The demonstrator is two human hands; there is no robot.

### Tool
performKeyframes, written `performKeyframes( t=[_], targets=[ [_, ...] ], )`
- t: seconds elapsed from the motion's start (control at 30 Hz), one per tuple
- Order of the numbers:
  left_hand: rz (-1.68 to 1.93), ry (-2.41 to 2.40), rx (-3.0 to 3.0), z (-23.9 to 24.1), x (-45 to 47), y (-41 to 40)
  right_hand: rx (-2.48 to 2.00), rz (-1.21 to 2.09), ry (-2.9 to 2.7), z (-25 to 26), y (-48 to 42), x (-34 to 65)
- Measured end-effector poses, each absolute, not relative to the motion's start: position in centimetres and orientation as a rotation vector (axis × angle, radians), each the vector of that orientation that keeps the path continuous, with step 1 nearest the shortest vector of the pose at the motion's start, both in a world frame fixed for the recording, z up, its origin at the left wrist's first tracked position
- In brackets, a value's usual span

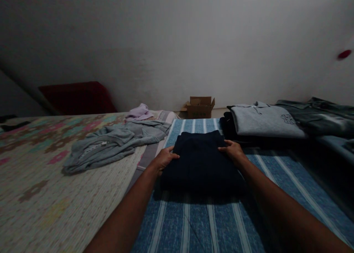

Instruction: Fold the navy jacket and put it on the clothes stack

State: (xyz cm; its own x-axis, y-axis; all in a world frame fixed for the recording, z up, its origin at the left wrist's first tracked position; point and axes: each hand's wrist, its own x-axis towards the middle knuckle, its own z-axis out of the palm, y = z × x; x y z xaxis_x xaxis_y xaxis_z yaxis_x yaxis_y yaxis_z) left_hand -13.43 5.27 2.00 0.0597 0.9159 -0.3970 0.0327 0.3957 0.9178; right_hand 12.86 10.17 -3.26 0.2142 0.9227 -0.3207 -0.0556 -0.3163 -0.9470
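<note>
A folded dark navy garment point(203, 164) lies on a blue striped cloth point(190, 223) in front of me; its exact kind cannot be made out. My left hand point(165, 158) grips its left edge, thumb on top and fingers down the side. At the right edge, my right hand point(232, 150) holds it the same way, thumb and forefinger over the top. The fingers under both edges are partly hidden.
To the left, a grey long-sleeved garment point(110, 142) lies loose on a floral cover point(91, 201), with a lilac cloth point(139, 112) behind. A folded grey hoodie point(265, 120) tops dark clothes at right, beside dark green clothing point(318, 115). A cardboard box point(199, 108) stands by the wall.
</note>
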Motion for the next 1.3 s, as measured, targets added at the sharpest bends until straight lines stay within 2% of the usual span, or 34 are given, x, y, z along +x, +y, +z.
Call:
performKeyframes(
  t=[0.2,0.5,0.77,1.2,1.3],
  targets=[
    [0.979,1.431,0.787,3.0,-13.4,3.1,-1.5,1.303,-0.831,-2.6,9.5,12.8],
    [0.937,1.468,0.879,2.4,-14.6,-1.9,-1.438,1.397,-0.756,-2.4,3.7,14.5],
    [0.913,1.268,0.962,2.5,-13.4,-3.5,-1.289,1.621,-0.749,-1.7,-1.7,14.1],
    [1.168,1.382,1.066,0.8,-13.5,-3.3,-1.348,1.551,-0.738,-1.5,-1.0,13.3],
    [1.162,1.465,1.103,0.1,-13.6,-3.1,-1.372,1.444,-0.86,-2.1,-1.0,13.3]
  ],
)
